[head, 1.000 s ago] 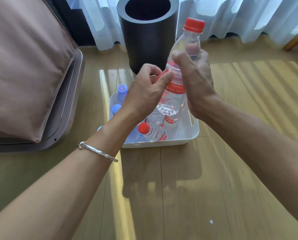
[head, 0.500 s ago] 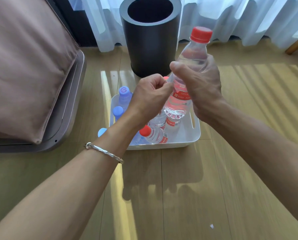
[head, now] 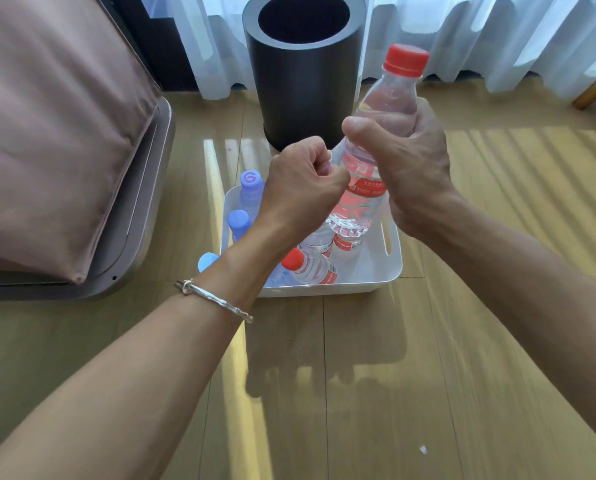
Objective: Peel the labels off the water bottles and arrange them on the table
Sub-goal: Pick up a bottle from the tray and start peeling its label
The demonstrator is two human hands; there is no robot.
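Note:
My right hand (head: 407, 168) grips a clear water bottle (head: 383, 109) with a red cap around its upper body, holding it tilted above the white bin (head: 390, 268). The bottle's red label (head: 364, 195) wraps its lower half. My left hand (head: 300, 185) is curled with its fingertips pinching at the label's left edge. In the bin lie another red-capped bottle (head: 310, 268) and several bottles with blue caps (head: 250, 190), partly hidden by my left wrist.
A black cylindrical waste bin (head: 303, 77) stands just behind the white bin. A brown cushion on a grey base (head: 57, 143) fills the left. White curtains hang at the back. A small white scrap (head: 423, 449) lies on the wooden surface near right.
The bottle has been lifted slightly up and to the right in my right hand. My left hand's fingers have curled tighter at the label's edge.

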